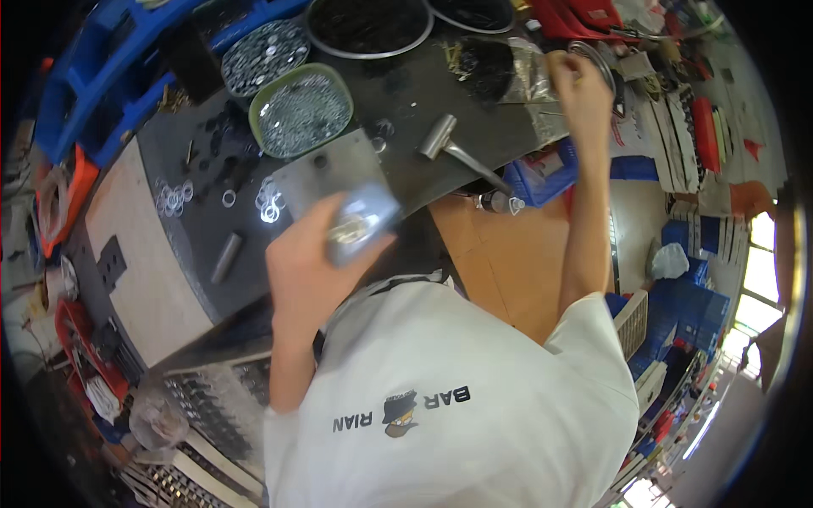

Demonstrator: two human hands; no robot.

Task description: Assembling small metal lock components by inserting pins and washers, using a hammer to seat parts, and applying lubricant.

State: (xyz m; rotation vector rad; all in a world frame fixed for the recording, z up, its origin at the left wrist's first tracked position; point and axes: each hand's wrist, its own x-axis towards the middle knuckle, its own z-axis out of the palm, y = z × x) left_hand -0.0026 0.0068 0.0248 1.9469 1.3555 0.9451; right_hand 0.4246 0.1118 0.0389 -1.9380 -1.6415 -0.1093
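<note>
My left hand [303, 269] grips a shiny, box-like metal part [362, 222], blurred by motion, over the near edge of the dark workbench [309, 212]. Just beyond it lies a flat grey metal plate [296, 179]. Farther off at the right, my right hand [583, 89] is closed with its fingertips together; whatever they hold, if anything, is too small to make out. A see-through plastic bag [530, 71] and a round metal-rimmed dish [600, 61] are beside these fingers. Between the hands, a hammer [461, 152] rests on the bench, its handle pointing toward the near right edge.
A green tub [305, 116] of small metal pieces stands behind the plate, near a bowl of washers [265, 57]. Loose rings [174, 199] and a short metal cylinder [226, 257] lie at the left. Below the bench's right edge is a blue basket [546, 176].
</note>
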